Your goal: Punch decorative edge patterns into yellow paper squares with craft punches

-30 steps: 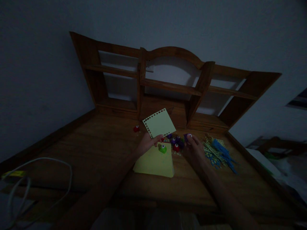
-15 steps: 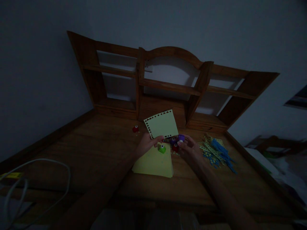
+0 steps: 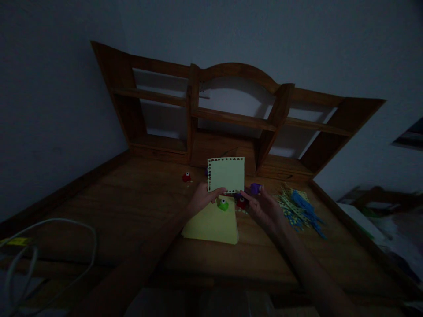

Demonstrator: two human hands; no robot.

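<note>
My left hand (image 3: 202, 199) is closed on a sheet of pale yellow paper (image 3: 226, 174), pinching its lower edge. Small punched shapes run along the sheet's top, left and bottom edges. Purple and held in the fingers of my right hand (image 3: 264, 207) is a craft paper punch (image 3: 255, 188); one fingertip of that hand meets the sheet's lower right corner. Below the sheet, a green punch (image 3: 223, 205) rests on a stack of yellow paper (image 3: 211, 226). A red punch (image 3: 241, 203) lies just left of my right hand. Another purple punch is partly hidden behind the sheet.
Another red punch (image 3: 187, 177) stands farther back on the wooden desk (image 3: 132, 198). To the right lies a heap of blue and yellow paper strips (image 3: 300, 209). A wooden shelf unit (image 3: 224, 145) closes off the back. A white cable (image 3: 94, 240) loops at the left.
The paper sheet has turned from tilted to nearly level and dropped slightly. My right hand has drawn the purple punch rightward, off the sheet's lower edge.
</note>
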